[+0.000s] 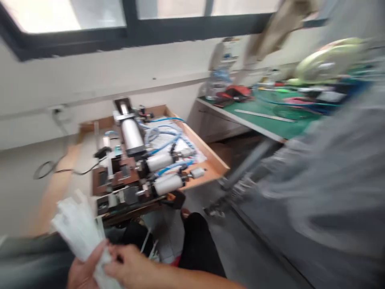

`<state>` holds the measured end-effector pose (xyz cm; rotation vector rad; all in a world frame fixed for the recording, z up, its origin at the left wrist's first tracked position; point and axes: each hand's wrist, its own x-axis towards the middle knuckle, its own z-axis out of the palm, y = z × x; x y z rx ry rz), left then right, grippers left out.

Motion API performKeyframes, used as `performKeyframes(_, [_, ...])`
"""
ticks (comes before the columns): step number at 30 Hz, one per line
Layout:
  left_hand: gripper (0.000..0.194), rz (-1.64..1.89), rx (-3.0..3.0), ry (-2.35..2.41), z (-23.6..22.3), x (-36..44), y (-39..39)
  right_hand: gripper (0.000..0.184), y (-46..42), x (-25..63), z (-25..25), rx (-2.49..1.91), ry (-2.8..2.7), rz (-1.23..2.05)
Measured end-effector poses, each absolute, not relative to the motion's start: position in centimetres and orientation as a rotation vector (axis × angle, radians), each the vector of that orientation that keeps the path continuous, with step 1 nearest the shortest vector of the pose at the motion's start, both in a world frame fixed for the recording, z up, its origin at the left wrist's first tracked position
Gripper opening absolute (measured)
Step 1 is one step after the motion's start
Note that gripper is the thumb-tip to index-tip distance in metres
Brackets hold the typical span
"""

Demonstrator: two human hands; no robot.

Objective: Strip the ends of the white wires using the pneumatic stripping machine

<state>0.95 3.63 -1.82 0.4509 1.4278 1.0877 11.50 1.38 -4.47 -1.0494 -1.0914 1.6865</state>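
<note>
Clutching a long bundle of thin white strips [78, 228], ragged and fanned at the top, the person has it at their seven o'clock: left hand [85, 272] closed round the lower part, right hand [129, 265] pinching its side. Toward eleven, I see a shallow wooden tray [207, 151] holding silver metal cylinders [132, 135] and looped blue tubing [165, 149]; a green-topped bench [255, 123] stands at two.

Room opens beside the wooden tray [207, 150], up to the table leg [248, 164].
</note>
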Motion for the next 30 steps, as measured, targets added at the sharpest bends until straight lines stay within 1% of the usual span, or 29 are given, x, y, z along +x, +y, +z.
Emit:
performKeyframes(1, [0.030,1.133,0.397,1.355,-1.2,1.5,2.8,0.024,1.5,11.8,-3.8,-1.018,-1.115,1.639])
performKeyframes(3, [0.023,1.239,0.451,1.198,-0.3,2.7,1.6,0.022,1.9,12.5,-2.5,-1.026,-1.130,1.403])
performKeyframes(5, [0.020,1.340,0.464,1.180,0.3,3.3,1.0,0.017,2.5,12.8,-1.3,-0.983,-1.170,1.332])
performKeyframes(7, [0.015,1.407,0.480,1.137,0.5,3.2,0.5,0.019,2.5,12.8,-0.3,-0.959,-1.144,1.370])
performKeyframes(9, [0.010,1.439,0.501,1.093,0.5,2.7,0.0,0.025,2.2,12.8,0.0,-0.983,-1.092,1.432])
performKeyframes(11, [0.008,1.446,0.486,1.098,0.4,2.2,-0.3,0.028,1.8,12.8,-0.1,-1.022,-1.015,1.486])
performKeyframes(15, [0.014,1.431,0.391,1.226,0.5,2.0,0.0,0.029,1.8,12.8,-0.9,-1.024,-0.773,1.560])
performKeyframes(21, [0.019,1.443,0.397,1.322,1.5,2.7,0.7,0.029,2.8,13.1,-0.5,-0.932,-0.463,1.693])
performKeyframes(24, [0.021,1.446,0.398,1.331,1.6,2.8,0.9,0.031,3.1,13.0,-0.8,-0.897,-0.398,1.744])
performKeyframes(30, [0.027,1.428,0.389,1.381,1.4,2.7,1.2,0.041,3.4,12.8,-1.5,-0.863,-0.403,1.776])
